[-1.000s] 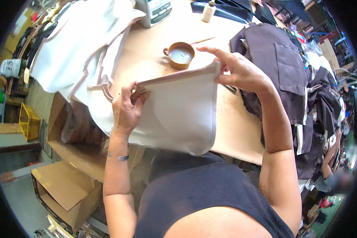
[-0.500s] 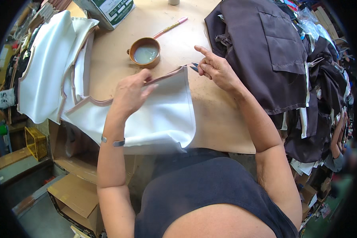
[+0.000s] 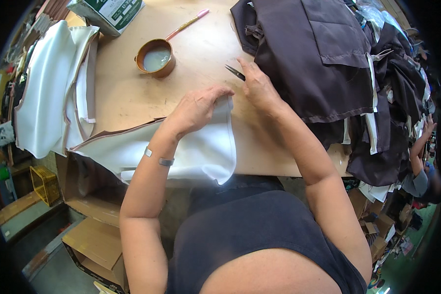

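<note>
My left hand (image 3: 197,107) is closed at the upper right corner of a white fabric piece (image 3: 201,149) with a brown-edged top, pinching it between thumb and fingers. The piece lies slanted along the near table edge, its stitched right side curving down. In my right hand (image 3: 259,87) is a pair of small dark thread snips (image 3: 235,72), blades pointing up and left, apart from the fabric. My fingers hide the snips' rear part. Beyond my left hand stands a brown cup (image 3: 162,71) of cloudy pale liquid.
A pink-ended stick (image 3: 188,24) lies behind the cup, near a green-and-white container (image 3: 110,17). White brown-edged pieces (image 3: 44,93) are stacked at left. Dark brown cloth (image 3: 299,59) is heaped at right. Another person's arm (image 3: 417,152) shows at far right. A cardboard box (image 3: 95,240) sits lower left.
My left hand has moved right along the fabric's top edge to its corner. The snips in my right hand have come away from that corner. The view has shifted slightly.
</note>
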Demonstrator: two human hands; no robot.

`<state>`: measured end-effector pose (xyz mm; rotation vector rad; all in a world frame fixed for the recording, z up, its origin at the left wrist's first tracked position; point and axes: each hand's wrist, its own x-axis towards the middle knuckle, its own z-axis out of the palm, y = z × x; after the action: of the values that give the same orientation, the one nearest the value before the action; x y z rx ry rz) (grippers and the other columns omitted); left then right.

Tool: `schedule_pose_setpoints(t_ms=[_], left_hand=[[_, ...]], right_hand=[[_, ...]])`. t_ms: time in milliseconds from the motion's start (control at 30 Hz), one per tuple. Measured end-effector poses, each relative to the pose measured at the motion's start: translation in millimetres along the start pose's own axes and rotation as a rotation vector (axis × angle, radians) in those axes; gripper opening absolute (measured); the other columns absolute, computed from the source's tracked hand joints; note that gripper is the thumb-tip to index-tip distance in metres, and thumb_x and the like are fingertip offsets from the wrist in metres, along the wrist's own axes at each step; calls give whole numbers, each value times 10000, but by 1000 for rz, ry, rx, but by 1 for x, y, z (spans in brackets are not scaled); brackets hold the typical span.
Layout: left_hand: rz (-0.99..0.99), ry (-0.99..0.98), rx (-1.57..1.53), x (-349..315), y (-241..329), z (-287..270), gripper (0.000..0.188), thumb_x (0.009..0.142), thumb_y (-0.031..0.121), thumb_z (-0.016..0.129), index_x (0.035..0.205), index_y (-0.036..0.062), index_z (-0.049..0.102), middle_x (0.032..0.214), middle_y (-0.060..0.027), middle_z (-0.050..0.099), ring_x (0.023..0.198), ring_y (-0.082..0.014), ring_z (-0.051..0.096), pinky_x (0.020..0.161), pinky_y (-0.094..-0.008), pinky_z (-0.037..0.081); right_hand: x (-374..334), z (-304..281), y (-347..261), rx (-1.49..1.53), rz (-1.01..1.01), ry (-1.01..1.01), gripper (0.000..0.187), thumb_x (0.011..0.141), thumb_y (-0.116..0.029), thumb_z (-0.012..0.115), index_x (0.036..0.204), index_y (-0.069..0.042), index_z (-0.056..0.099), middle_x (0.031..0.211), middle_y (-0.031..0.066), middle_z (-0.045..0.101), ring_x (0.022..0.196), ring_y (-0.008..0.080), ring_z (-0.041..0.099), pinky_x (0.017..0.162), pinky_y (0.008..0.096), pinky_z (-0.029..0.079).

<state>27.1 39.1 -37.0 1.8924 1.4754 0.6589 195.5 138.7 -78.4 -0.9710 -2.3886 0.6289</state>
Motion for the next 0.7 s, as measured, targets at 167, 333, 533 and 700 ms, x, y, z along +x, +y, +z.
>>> schedule_pose_setpoints(t_ms=[167, 333, 533, 700], left_hand=[[-52, 30, -46, 1, -2, 5, 517, 729, -132, 439, 1194, 89, 490, 1207, -106, 497, 1068, -267, 517, 903, -332, 425], [-68, 105, -88, 1, -1, 5, 559, 720, -126, 452, 1228, 107, 462, 1277, -91, 433, 1086, -272, 504, 925, -332, 420], [38, 243, 84, -2, 3, 8, 610, 696, -109, 483, 1252, 138, 437, 1257, -69, 449, 1054, -298, 510, 870, -352, 456], [108, 290, 163, -2, 3, 10, 580, 712, -83, 463, 1249, 134, 434, 1231, -56, 467, 964, -282, 554, 766, -353, 496]], right_hand=[[-15, -40, -27, 352, 200, -105, 442, 750, 0, 446, 1192, 20, 444, 989, 176, 528, 897, 337, 521, 796, 362, 404], [-25, -43, -31, 195, 221, -198, 447, 867, -261, 464, 1254, -42, 414, 1112, 207, 543, 998, 327, 533, 835, 374, 420], [-9, -48, -63, -256, 204, -251, 507, 833, -359, 533, 1233, -72, 410, 838, 188, 621, 738, 334, 612, 636, 420, 478], [0, -46, -70, -378, 124, -187, 497, 816, -348, 558, 1209, -74, 426, 716, 162, 622, 630, 311, 618, 548, 398, 483]])
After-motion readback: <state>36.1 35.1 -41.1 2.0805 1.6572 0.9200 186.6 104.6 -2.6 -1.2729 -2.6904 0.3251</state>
